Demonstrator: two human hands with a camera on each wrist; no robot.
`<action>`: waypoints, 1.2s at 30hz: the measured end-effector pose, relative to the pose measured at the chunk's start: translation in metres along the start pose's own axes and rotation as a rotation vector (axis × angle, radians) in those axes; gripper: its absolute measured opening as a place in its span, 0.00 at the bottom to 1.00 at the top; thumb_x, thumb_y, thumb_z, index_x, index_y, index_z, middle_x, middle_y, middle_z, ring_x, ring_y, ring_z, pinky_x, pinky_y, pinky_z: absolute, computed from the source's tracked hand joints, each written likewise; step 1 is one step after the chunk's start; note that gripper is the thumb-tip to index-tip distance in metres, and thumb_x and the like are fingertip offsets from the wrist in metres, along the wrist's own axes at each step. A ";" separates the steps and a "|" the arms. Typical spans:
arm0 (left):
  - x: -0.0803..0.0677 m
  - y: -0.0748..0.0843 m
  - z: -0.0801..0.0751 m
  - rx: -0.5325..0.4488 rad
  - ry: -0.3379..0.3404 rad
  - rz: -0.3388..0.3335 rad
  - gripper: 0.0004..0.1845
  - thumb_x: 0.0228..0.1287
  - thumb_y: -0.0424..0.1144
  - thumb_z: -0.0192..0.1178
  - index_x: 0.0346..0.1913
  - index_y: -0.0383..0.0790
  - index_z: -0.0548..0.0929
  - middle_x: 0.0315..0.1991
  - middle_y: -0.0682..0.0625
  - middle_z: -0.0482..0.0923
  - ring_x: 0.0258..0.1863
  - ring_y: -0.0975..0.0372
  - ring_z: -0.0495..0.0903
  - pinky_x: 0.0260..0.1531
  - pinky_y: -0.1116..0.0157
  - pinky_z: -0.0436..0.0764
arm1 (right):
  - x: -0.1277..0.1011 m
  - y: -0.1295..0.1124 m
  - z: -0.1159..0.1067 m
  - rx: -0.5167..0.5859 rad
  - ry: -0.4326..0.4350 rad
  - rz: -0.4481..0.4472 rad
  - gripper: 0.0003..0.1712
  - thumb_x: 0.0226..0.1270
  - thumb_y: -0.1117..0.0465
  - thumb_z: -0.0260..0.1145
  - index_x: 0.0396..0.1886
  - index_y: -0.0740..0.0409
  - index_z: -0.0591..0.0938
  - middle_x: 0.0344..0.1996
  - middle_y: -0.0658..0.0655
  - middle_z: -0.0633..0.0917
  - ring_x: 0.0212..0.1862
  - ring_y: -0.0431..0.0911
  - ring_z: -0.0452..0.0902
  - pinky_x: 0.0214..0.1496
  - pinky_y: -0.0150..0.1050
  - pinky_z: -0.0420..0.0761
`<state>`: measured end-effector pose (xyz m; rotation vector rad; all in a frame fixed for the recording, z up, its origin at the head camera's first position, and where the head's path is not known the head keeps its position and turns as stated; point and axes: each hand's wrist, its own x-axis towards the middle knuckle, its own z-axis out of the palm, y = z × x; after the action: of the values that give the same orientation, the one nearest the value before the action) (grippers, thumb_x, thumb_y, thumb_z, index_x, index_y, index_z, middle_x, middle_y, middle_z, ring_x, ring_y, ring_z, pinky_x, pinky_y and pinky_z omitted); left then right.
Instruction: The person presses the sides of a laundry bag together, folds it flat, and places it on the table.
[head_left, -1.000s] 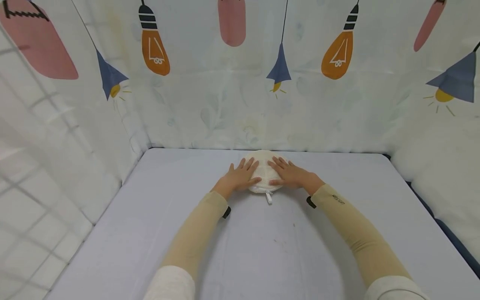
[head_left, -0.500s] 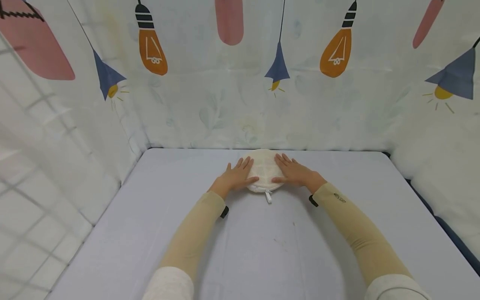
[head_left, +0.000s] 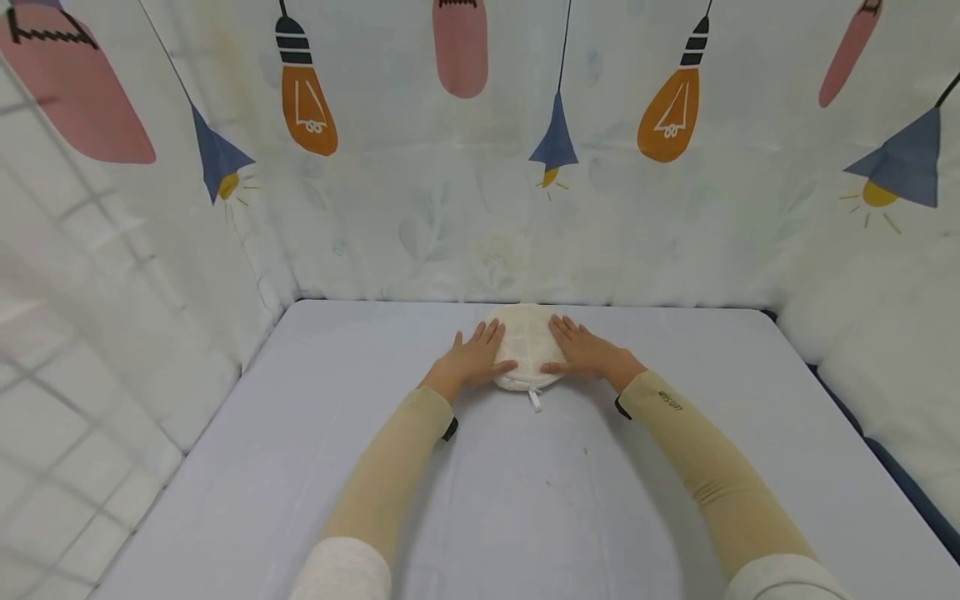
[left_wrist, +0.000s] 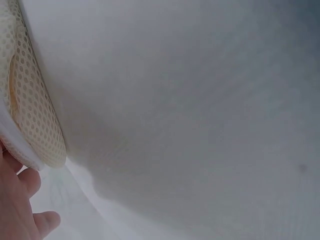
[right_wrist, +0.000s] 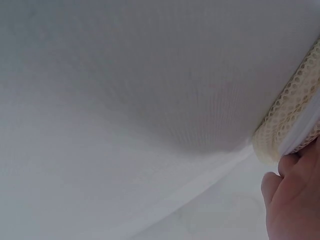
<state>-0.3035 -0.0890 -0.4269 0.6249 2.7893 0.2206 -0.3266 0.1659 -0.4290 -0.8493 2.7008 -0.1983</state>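
At far left, a white fabric wall (head_left: 60,400) crossed by grid-like lines of shadow carries a pink lamp print (head_left: 82,112) and a blue lamp print (head_left: 217,154). Next comes an orange bulb print (head_left: 309,110) on the patterned back curtain (head_left: 420,225). Below it, a beige arm sleeve (head_left: 390,475) leads to a black wristband (head_left: 451,429) and the left hand (head_left: 471,360). That grip is spread wide, fingers extended over the left side of a round cream mesh pouch (head_left: 527,346), touching it without wrapping round it.

The pouch lies at the middle of the far edge of the white-covered desk (head_left: 525,508), its zipper tape along the near rim and a white zipper pull (head_left: 535,402) hanging toward the person. In both wrist views only part of the pouch shows, at the frame's edge, with fingers against it.

The right hand (head_left: 588,352) mirrors the left: fingers extended, grip wide, touching the pouch's right side. Its beige sleeve (head_left: 720,475) bears dark lettering (head_left: 670,401). Further right, above, hangs another orange bulb print (head_left: 670,117), then a second blue lamp print (head_left: 903,162).
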 end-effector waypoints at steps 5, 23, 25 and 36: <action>0.000 -0.001 0.001 0.010 -0.012 0.002 0.47 0.79 0.66 0.40 0.83 0.37 0.38 0.83 0.43 0.33 0.81 0.50 0.35 0.75 0.38 0.41 | 0.001 -0.001 0.001 -0.012 -0.020 0.011 0.60 0.77 0.31 0.51 0.81 0.71 0.38 0.81 0.69 0.38 0.81 0.61 0.30 0.80 0.56 0.40; 0.005 0.003 0.000 0.028 -0.026 -0.022 0.46 0.79 0.66 0.39 0.83 0.37 0.40 0.83 0.42 0.34 0.81 0.49 0.35 0.76 0.41 0.41 | 0.004 0.001 -0.001 -0.013 -0.052 0.037 0.61 0.76 0.29 0.50 0.81 0.69 0.36 0.81 0.66 0.36 0.81 0.60 0.28 0.81 0.54 0.39; 0.005 0.003 0.000 0.038 -0.026 -0.024 0.47 0.79 0.66 0.39 0.83 0.37 0.39 0.83 0.42 0.34 0.82 0.50 0.35 0.76 0.41 0.41 | 0.004 0.001 -0.002 -0.014 -0.054 0.038 0.61 0.76 0.29 0.50 0.81 0.69 0.36 0.81 0.66 0.36 0.81 0.60 0.28 0.80 0.54 0.39; 0.003 0.000 -0.003 0.021 -0.025 -0.017 0.47 0.79 0.67 0.39 0.83 0.39 0.39 0.84 0.44 0.34 0.82 0.50 0.35 0.76 0.40 0.40 | 0.004 0.000 -0.004 -0.001 -0.066 0.031 0.61 0.76 0.29 0.50 0.81 0.68 0.35 0.81 0.66 0.35 0.81 0.59 0.27 0.80 0.55 0.39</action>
<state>-0.3068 -0.0881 -0.4250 0.6044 2.7757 0.1792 -0.3311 0.1642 -0.4262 -0.7993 2.6515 -0.1590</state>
